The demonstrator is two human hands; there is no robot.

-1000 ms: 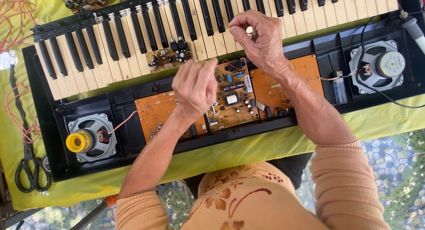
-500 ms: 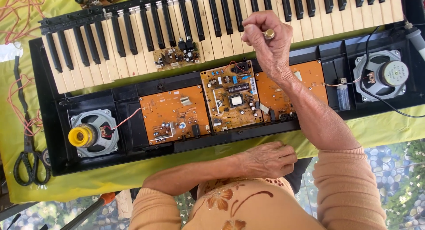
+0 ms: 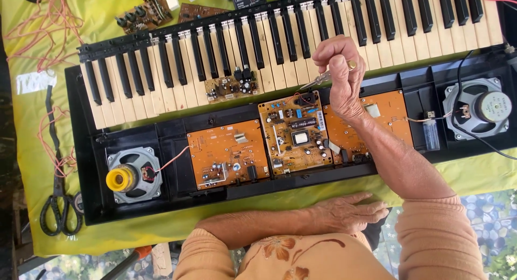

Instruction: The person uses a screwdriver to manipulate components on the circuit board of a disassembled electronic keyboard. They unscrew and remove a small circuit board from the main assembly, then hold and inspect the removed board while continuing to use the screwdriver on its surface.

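your right hand [image 3: 338, 70] was clenched around a thin metal tool [image 3: 318, 80], tip angled down toward the middle circuit board [image 3: 295, 132] of the opened keyboard [image 3: 161, 129] — your left hand [image 3: 344, 212] lay flat and released on the surface's [image 3: 474, 175] near edge, probably for steadiness.

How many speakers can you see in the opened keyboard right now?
2: one speaker with a yellow centre at the case's left end, one grey speaker at the right end. None appear hidden.

Desk [image 3: 161, 229] w/ a yellow-green cloth over it (creased at the near edge), bright daylight, pebble-pattern floor [image 3: 484, 204] in blue and green below, bottom right.
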